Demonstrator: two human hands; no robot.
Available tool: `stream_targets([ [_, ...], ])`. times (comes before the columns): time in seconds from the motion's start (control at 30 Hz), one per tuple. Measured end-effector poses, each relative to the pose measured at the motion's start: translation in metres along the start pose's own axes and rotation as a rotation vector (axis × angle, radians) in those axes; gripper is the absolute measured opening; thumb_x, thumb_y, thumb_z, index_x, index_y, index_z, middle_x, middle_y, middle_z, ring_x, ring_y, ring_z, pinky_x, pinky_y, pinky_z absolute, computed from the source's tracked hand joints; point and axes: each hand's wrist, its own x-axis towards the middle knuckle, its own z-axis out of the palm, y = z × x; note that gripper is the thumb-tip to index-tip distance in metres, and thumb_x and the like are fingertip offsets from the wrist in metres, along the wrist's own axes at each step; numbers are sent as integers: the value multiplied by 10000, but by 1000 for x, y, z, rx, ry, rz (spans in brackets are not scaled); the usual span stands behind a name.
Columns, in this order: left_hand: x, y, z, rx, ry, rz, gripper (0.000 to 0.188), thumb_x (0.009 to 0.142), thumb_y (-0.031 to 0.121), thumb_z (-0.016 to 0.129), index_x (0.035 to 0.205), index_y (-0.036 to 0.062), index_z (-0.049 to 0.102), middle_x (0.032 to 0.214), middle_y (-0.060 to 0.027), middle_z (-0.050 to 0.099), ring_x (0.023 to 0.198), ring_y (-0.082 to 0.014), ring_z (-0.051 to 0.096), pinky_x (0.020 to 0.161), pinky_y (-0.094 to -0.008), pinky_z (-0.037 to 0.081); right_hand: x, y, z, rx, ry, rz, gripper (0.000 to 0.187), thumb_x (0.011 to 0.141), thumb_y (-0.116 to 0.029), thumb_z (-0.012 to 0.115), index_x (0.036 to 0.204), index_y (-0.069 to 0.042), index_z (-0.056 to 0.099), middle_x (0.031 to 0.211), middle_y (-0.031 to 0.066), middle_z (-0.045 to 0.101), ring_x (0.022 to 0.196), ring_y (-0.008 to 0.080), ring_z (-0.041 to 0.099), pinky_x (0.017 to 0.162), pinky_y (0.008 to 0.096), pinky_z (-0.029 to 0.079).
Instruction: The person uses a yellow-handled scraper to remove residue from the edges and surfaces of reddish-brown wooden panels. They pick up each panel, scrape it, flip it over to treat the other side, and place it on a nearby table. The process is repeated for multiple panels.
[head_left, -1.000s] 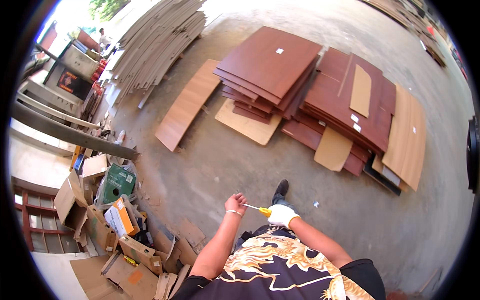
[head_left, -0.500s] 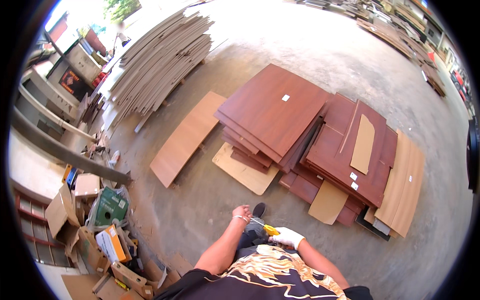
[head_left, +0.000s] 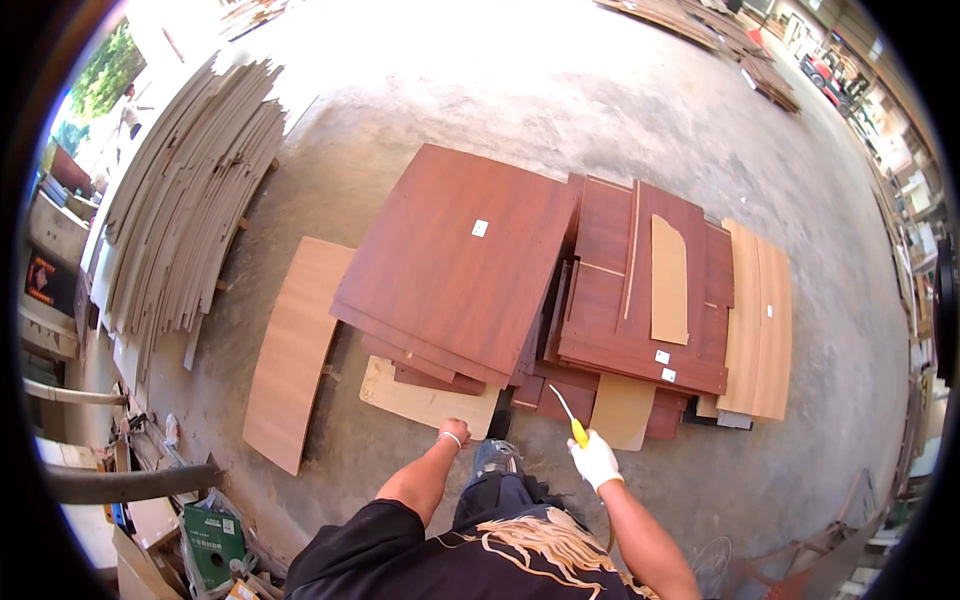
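Observation:
My right hand [head_left: 596, 460], in a white glove, grips the yellow handle of a tool with a thin metal shaft [head_left: 568, 408], slightly bent, that points up and forward. My left hand [head_left: 455, 432] is bare, with a white band at the wrist. Its fingers are curled closed, and I see nothing in them. Ahead of it lies a stack of reddish-brown wood panels [head_left: 455, 260], with a pale board [head_left: 425, 400] sticking out below. A second reddish-brown stack [head_left: 595, 310], nearest my right hand, carries a light brown strip [head_left: 669, 280].
A light brown panel [head_left: 300, 350] lies left of the stacks, and pale wood-grain boards [head_left: 765, 320] lie at their right. A long pile of thin boards [head_left: 190, 210] stands far left. A green box [head_left: 213, 545] and a grey pole [head_left: 135, 484] occupy the lower left.
My view has swung left and the panel stacks are nearer. My hands have parted: the right one has moved right with the tool, away from the left, and the shaft now points more forward.

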Motion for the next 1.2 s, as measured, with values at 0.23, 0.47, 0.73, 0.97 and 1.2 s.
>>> stream_targets([
  [0.23,55,62,8,310,14,118,282,941,155,525,1181,24,594,928,-204,697,718,-334,658,620,-480,544,70,-172,-48,-24,153,-23,465,899,-409,680,1185,-58,573,951,244,693,930,427,665,797,497,507],
  [0.47,63,128,81,1246,136,747,658,903,339,624,1454,51,409,1582,-182,296,1474,-372,238,1176,-523,241,67,-136,-7,-66,-65,-38,424,894,-424,667,1143,-86,614,963,253,691,955,442,656,808,518,513],
  [0.73,98,170,114,1272,181,748,965,879,498,636,1578,14,179,1666,-190,84,1541,-384,-6,1192,-659,-3,23,-78,68,-39,-336,198,398,906,-343,658,1217,-100,606,1010,225,711,992,412,669,852,484,518],
  [0.97,115,140,82,1259,176,900,895,862,468,630,1547,10,280,1647,-217,151,1536,-398,55,1186,-677,1,51,-67,88,27,-364,204,382,905,-290,654,1225,-88,598,1003,183,722,984,362,683,843,444,527],
  [1.2,137,69,-32,1396,455,899,847,882,388,650,1563,63,266,1649,-204,155,1535,-402,55,1200,-651,30,52,-81,87,5,-375,170,317,902,-264,657,1163,-89,615,974,177,721,954,356,689,816,438,528],
])
